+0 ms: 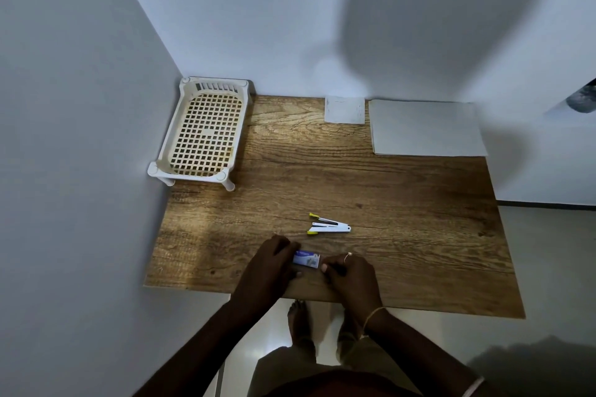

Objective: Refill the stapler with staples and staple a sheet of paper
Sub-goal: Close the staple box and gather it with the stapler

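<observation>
A small white stapler (pixel 329 225) with yellow tips lies hinged open on the wooden table (pixel 387 196), just beyond my hands. Near the front edge, my left hand (pixel 269 263) grips the left end of a small purple-and-white staple box (pixel 306 258). My right hand (pixel 350 272) has its fingers curled at the box's right end and pinches it there. A large white sheet of paper (pixel 425 127) lies at the back right of the table, with a smaller white sheet (pixel 344 109) to its left.
A white plastic lattice tray (pixel 206 135) on short legs stands at the back left corner against the walls. Walls close the table on the left and back. My bare feet (pixel 298 319) show on the floor below the front edge.
</observation>
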Motion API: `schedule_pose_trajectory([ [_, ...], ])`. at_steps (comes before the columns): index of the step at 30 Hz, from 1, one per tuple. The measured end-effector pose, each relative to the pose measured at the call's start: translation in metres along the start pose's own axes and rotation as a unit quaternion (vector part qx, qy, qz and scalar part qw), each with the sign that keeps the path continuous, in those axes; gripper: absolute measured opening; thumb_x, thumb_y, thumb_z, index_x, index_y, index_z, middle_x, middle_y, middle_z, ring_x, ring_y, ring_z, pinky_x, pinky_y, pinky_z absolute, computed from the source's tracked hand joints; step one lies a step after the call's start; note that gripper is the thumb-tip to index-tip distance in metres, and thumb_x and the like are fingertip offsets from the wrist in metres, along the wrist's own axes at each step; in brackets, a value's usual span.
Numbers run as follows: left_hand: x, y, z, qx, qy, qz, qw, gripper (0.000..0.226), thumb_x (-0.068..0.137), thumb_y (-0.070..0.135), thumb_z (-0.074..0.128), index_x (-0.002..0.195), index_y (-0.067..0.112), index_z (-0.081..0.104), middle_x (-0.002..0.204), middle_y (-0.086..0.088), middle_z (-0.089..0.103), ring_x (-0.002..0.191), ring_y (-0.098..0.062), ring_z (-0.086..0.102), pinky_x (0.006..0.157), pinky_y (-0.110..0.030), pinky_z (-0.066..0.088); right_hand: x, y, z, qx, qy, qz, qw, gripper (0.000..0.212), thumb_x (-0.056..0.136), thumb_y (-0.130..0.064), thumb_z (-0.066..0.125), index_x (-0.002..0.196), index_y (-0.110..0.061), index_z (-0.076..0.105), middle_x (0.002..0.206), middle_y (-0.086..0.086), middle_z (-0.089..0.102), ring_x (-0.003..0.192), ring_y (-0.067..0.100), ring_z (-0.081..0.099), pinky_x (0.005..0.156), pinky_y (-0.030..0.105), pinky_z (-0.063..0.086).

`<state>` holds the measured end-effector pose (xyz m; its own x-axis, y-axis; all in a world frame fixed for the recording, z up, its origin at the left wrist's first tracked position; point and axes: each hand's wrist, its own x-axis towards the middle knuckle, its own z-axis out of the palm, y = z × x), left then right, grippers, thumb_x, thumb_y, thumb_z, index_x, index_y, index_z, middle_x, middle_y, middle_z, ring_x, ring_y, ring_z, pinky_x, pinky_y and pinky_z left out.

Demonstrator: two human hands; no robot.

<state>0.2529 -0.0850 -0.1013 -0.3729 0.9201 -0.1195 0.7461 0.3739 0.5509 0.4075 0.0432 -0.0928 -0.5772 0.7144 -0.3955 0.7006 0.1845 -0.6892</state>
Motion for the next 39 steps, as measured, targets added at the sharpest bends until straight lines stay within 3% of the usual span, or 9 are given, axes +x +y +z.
schedule_pose_trajectory([
  [5,0.001,0.006,-0.003,-0.001,-0.001,-0.012,1.000,0.044,0.088,0.008,0.071,0.132,0.008,0.065,0.120,-0.010,0.064,0.105,-0.024,0.064,0.083,-0.032,0.049,-0.002,-0.001,0.007,0.018,-0.003,0.008,1.000,0.019,0.089,-0.023,0.070,0.106,-0.025,0.080,0.103,-0.006,0.077,0.095,0.008,0.069,0.082,0.019,0.048],
  [15,0.004,0.006,-0.003,-0.015,-0.009,-0.028,0.999,0.044,0.089,0.012,0.072,0.133,0.010,0.065,0.121,-0.009,0.064,0.107,-0.024,0.065,0.086,-0.035,0.052,-0.001,0.000,0.011,0.037,0.005,0.010,0.999,0.016,0.088,-0.021,0.070,0.099,-0.028,0.080,0.098,-0.012,0.074,0.090,0.002,0.065,0.077,0.011,0.045],
  [19,0.005,0.006,-0.011,-0.049,0.004,-0.049,0.998,0.060,0.084,0.030,0.081,0.138,0.011,0.061,0.122,-0.006,0.060,0.107,-0.019,0.062,0.085,-0.023,0.045,0.007,0.002,-0.009,-0.048,0.092,-0.084,0.991,0.014,0.086,-0.014,0.072,0.098,-0.019,0.077,0.098,-0.002,0.072,0.094,0.014,0.066,0.080,0.017,0.042],
  [23,0.023,0.010,-0.024,-0.043,0.029,-0.017,0.999,0.053,0.084,0.012,0.078,0.135,0.007,0.063,0.126,-0.011,0.062,0.113,-0.025,0.061,0.093,-0.030,0.049,0.032,0.003,-0.034,-0.159,0.127,-0.181,0.962,0.028,0.084,-0.011,0.073,0.112,-0.013,0.071,0.111,0.006,0.069,0.103,0.024,0.063,0.084,0.035,0.052],
  [25,0.039,0.013,-0.028,-0.030,0.031,0.008,0.999,0.056,0.084,0.004,0.074,0.138,0.007,0.060,0.135,-0.012,0.060,0.122,-0.027,0.058,0.100,-0.031,0.045,0.044,0.001,-0.039,-0.177,0.105,-0.188,0.960,0.040,0.081,-0.012,0.076,0.121,-0.013,0.068,0.120,0.009,0.068,0.112,0.027,0.062,0.091,0.036,0.051],
  [28,0.062,0.017,-0.029,-0.018,0.012,0.030,0.999,0.064,0.087,0.011,0.074,0.147,0.014,0.051,0.147,-0.008,0.054,0.133,-0.022,0.050,0.108,-0.030,0.040,0.053,0.002,-0.040,-0.170,0.080,-0.197,0.962,0.055,0.074,-0.008,0.081,0.127,-0.010,0.065,0.122,0.013,0.068,0.114,0.031,0.064,0.095,0.039,0.052],
  [33,0.082,0.017,-0.021,0.011,-0.048,0.060,0.997,0.070,0.088,0.020,0.075,0.150,0.019,0.044,0.138,-0.004,0.060,0.124,-0.019,0.056,0.097,-0.030,0.046,0.059,0.006,-0.035,-0.186,0.051,-0.159,0.968,0.060,0.083,-0.014,0.074,0.140,-0.017,0.054,0.117,0.010,0.065,0.110,0.027,0.060,0.086,0.036,0.050],
  [39,0.088,0.010,-0.016,0.025,-0.057,0.054,0.997,0.071,0.087,0.025,0.076,0.150,0.025,0.043,0.136,0.000,0.063,0.120,-0.018,0.059,0.094,-0.027,0.045,0.059,0.002,-0.034,-0.179,0.051,-0.163,0.969,0.055,0.087,-0.010,0.069,0.139,-0.018,0.055,0.111,0.011,0.067,0.105,0.027,0.062,0.084,0.036,0.051],
])
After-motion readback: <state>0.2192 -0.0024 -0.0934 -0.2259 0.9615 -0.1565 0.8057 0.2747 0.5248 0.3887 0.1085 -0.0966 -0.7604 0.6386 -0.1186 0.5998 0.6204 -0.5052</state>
